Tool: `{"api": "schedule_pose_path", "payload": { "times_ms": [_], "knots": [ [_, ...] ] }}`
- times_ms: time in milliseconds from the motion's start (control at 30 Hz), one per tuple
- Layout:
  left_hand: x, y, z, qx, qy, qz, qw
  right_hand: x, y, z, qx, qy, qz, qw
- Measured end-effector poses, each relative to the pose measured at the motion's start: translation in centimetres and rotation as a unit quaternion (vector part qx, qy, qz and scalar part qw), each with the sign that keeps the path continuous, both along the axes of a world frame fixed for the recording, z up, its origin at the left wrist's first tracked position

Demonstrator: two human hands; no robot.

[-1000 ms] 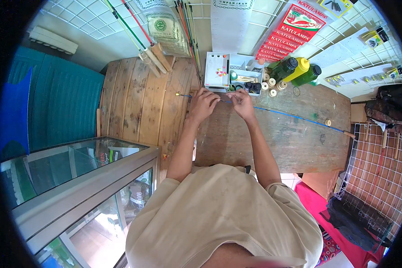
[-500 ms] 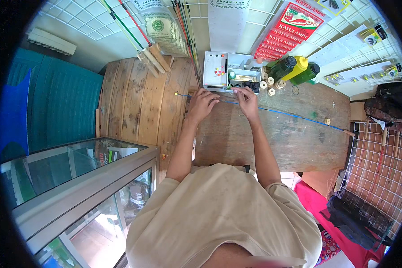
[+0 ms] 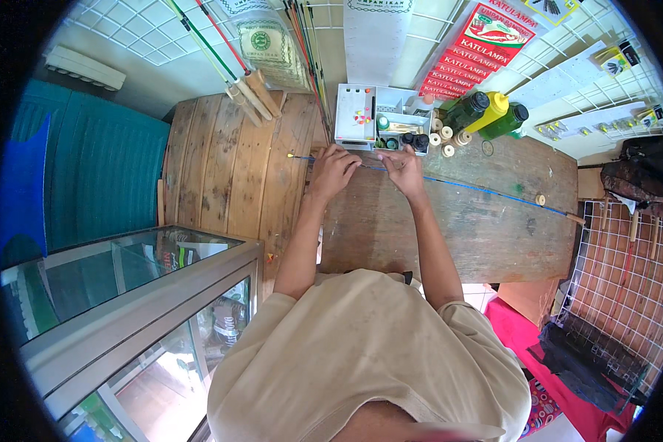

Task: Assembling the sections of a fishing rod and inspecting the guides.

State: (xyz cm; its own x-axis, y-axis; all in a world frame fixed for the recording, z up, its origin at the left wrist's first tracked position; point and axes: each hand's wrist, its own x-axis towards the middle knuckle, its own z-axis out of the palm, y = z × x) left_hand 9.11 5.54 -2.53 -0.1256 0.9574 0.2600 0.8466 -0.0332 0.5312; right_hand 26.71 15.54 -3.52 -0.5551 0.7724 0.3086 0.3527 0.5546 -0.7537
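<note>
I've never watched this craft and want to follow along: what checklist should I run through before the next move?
1. Left hand holding the blue fishing rod: ok, near its yellow-tipped end.
2. Right hand gripping anything: cannot tell, details at the fingertips are too small.
3. Rod handle well inside the table edge: not ok, it appears at the right edge.
4. Loose wooden spool well clear of the rod: not ok, right beside it.
5. White compartment box near the hands: ok, just beyond them.

Glass cabinet (image 3: 151, 298), red packets (image 3: 473, 55), yellow bottle (image 3: 495, 112)
</note>
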Motion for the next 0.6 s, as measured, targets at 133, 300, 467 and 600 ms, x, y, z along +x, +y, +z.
{"api": "schedule_pose_path", "payload": {
  "times_ms": [133, 300, 467, 600],
  "knots": [
    [-0.35, -0.26, -0.49, 0.013, 0.001, 0.001, 1.0, -0.27, 0.08, 0.42, -0.026, 0.016, 0.005, 1.0],
    [-0.36, -0.31, -0.27, 0.007, -0.001, -0.002, 1.0, -0.28, 0.22, 0.47, -0.032, 0.005, -0.01, 0.999],
    [-0.14, -0.1, -0.25, 0.002, 0.009, -0.007, 1.0, -0.41, 0.08, 0.52, -0.021, 0.016, -0.016, 1.0],
    [-0.25, -0.16, -0.35, 0.008, 0.004, -0.003, 1.0, -0.53, 0.05, 0.78, -0.013, 0.003, -0.001, 1.0]
  ]
}}
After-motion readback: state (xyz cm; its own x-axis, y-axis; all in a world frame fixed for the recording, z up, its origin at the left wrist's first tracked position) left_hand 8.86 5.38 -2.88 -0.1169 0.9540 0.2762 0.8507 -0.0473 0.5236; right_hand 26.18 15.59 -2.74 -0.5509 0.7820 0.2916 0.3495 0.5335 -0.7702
